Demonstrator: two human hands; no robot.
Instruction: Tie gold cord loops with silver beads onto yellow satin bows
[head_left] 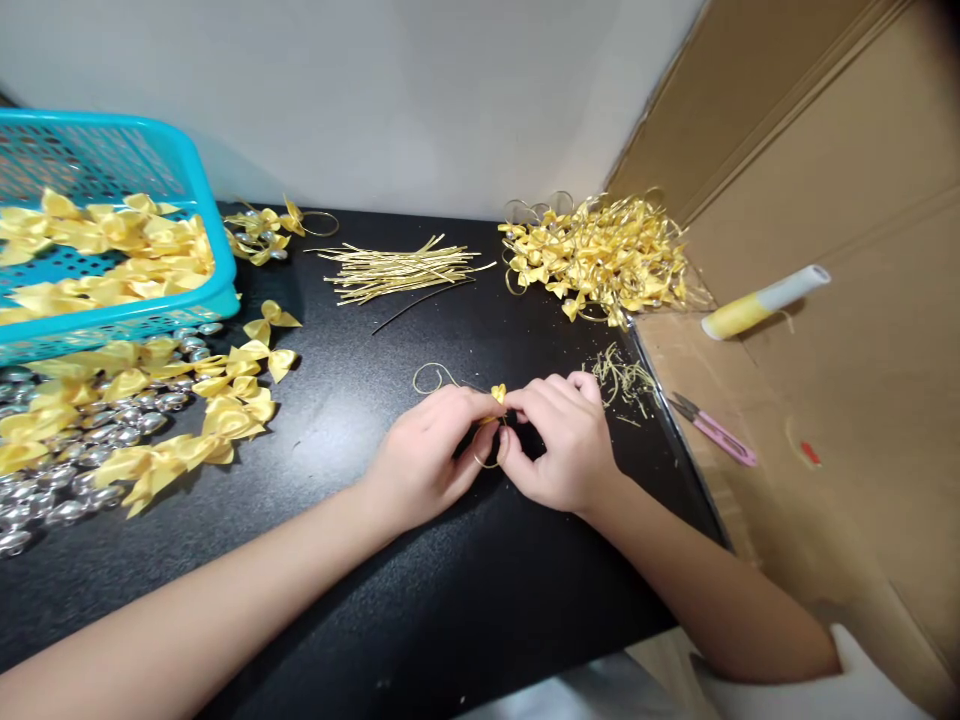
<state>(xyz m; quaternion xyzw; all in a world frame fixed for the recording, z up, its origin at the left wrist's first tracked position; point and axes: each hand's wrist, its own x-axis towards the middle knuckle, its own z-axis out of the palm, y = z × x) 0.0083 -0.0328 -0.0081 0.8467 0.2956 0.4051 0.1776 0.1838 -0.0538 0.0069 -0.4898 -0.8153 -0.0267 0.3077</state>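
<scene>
Over the middle of the black table, my left hand [427, 450] and my right hand [562, 440] meet fingertip to fingertip. Both are pinched around a small yellow ribbon bow [498, 393] with a gold cord on it. Most of the bow is hidden by my fingers; only its top shows. One part of the gold cord [431, 378] curls out beyond my left hand, and another curved piece hangs below between the thumbs. Which fingers grip the bow and which grip the cord, I cannot tell exactly.
A turquoise basket [214, 190] of yellow bows stands left, with loose bows [225, 415] and silver beads [139, 425] before it. Cut gold cords [405, 270] lie behind my hands. Finished-looking bow loops [600, 255] pile at back right, near cord scraps [622, 378] and pink snips [716, 430].
</scene>
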